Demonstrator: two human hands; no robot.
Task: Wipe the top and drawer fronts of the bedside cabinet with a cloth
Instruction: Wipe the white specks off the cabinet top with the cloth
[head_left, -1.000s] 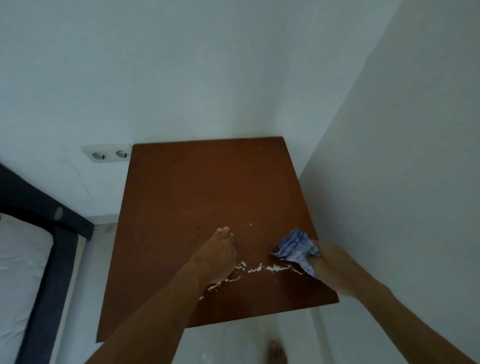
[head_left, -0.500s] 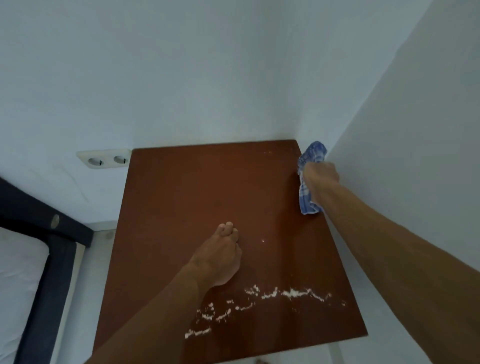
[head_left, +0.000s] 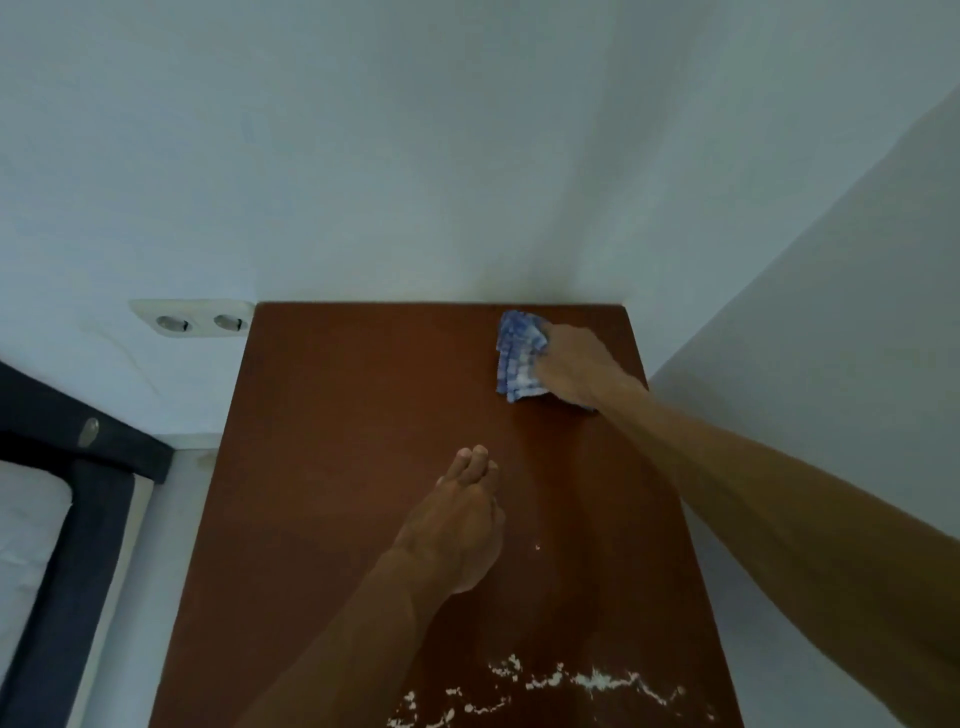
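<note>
The brown top of the bedside cabinet (head_left: 353, 467) fills the middle of the head view, pushed into a corner of white walls. My right hand (head_left: 576, 366) presses a blue-and-white checked cloth (head_left: 517, 358) flat on the top near its far right corner. My left hand (head_left: 457, 525) rests on the middle of the top, fingers together and flat, holding nothing. A line of white crumbs or powder (head_left: 561, 680) lies across the near part of the top. The drawer fronts are out of sight.
A white wall (head_left: 831, 312) runs close along the cabinet's right side. A double wall socket (head_left: 200, 319) sits at the back left. A dark bed frame (head_left: 78, 493) with a white mattress stands at the left, with a narrow strip of floor between.
My right hand carried the cloth from the near right edge to the far right corner, then slid it a little leftward. The view tilted down and closer. My left hand stayed in place.
</note>
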